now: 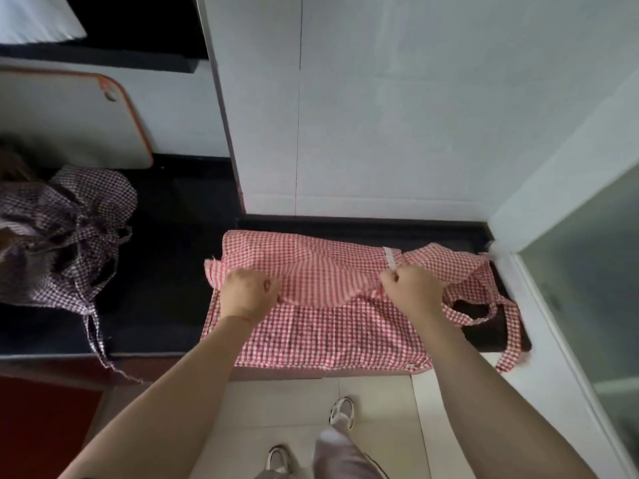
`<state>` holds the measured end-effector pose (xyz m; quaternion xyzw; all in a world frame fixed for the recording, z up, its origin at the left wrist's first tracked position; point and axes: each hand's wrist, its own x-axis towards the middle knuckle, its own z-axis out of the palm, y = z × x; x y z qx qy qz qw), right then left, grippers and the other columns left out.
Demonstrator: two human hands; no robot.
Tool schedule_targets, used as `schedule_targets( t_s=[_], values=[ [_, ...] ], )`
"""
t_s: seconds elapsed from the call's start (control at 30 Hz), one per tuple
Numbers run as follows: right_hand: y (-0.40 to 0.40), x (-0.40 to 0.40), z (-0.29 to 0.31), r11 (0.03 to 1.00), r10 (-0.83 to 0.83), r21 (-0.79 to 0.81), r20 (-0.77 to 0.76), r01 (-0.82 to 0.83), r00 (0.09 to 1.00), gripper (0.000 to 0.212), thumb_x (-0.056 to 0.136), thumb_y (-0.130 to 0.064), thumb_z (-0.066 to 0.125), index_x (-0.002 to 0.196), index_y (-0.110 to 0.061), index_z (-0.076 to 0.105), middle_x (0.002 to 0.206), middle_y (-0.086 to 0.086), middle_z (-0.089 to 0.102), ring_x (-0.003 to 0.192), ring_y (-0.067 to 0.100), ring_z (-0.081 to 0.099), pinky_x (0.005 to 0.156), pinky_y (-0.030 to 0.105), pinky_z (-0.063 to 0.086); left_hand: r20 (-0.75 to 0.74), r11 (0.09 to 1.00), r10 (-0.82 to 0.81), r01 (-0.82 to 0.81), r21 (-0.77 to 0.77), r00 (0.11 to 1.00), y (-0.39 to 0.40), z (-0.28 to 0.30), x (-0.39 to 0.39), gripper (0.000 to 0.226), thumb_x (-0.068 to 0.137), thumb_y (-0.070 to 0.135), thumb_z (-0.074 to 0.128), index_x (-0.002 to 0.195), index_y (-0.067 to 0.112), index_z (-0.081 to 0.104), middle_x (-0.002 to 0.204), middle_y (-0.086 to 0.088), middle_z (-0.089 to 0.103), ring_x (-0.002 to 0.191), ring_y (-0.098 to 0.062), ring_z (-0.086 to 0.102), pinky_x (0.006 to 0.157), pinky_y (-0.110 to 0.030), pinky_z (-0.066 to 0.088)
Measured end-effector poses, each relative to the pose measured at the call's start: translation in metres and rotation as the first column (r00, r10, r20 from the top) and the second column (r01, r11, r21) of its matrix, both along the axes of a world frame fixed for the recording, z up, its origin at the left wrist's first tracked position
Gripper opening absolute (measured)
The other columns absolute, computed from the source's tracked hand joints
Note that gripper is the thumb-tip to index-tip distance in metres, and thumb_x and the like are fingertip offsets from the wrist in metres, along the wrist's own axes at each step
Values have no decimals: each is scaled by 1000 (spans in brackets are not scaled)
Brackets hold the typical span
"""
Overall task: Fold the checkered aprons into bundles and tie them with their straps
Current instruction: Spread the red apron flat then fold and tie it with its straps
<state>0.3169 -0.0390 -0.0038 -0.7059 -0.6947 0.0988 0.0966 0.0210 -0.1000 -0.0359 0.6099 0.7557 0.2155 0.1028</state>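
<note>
**Red checkered apron held at a raised fold on the dark counter**

The red checkered apron [321, 326] lies spread on the dark counter [166, 271], its long axis running left to right along the counter's front edge, which its near hem overhangs slightly. Its far portion sits against the white wall [380, 115] behind the counter. The left hand [247, 288] has its fingers curled around a gathered edge of the apron near the cloth's left end; the right hand [411, 288] pinches the same raised edge further right, just beside a small white label [390, 257]. Between the two hands the fabric forms a lifted fold above the flat lower layer. The apron's straps [498, 316] trail off its right end, looping over the counter, with one hanging over the counter's front edge. A dark checkered apron [65, 233] sits crumpled well to the left of the red one, one strap dangling past the counter edge. Behind the crumpled apron, an orange-rimmed board [69, 122] leans against the wall.
</note>
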Motion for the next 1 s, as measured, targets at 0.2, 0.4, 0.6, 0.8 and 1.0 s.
schedule_targets(
  t_s=[0.2,0.4,0.6,0.8,1.0],
  values=[
    [-25,-10,-25,619,181,-781,247,86,952,41,98,-41,52,120,-7,62,125,11,65,114,29,62,104,41,46,-223,642,-245,-15,-767,944,-13,-19,12,55,94,64,43,107,15,66,99,2,66,91,-18,63,83,-32,50],
    [-21,-16,-60,886,127,-462,158,-40,979,44,98,-33,55,137,-15,49,137,11,56,123,30,56,102,41,45,-186,820,-193,54,-570,963,-5,-40,27,45,94,42,56,135,25,51,142,-7,46,129,-27,47,98,-43,52],
    [-18,-12,-104,761,124,-648,86,-39,988,90,88,-59,60,156,-37,5,166,10,-3,151,41,5,117,61,20,2,590,-251,154,-793,968,3,-73,30,88,90,64,55,156,46,1,164,-3,-21,150,-42,-12,114,-69,16],
    [21,-4,-123,789,187,-610,122,-75,975,97,86,-66,58,157,-37,-1,165,8,-13,151,40,-8,119,62,17,-18,623,-201,114,-774,979,36,-84,33,91,87,71,52,154,49,-4,162,-1,-27,149,-42,-18,112,-73,15],
    [67,0,-124,796,251,-592,130,-129,959,88,88,-61,58,155,-36,7,166,7,-5,151,39,0,119,61,18,-75,642,-143,35,-766,987,57,-88,43,82,90,72,45,155,48,0,164,-5,-20,150,-44,-9,112,-71,16]
  ],
)
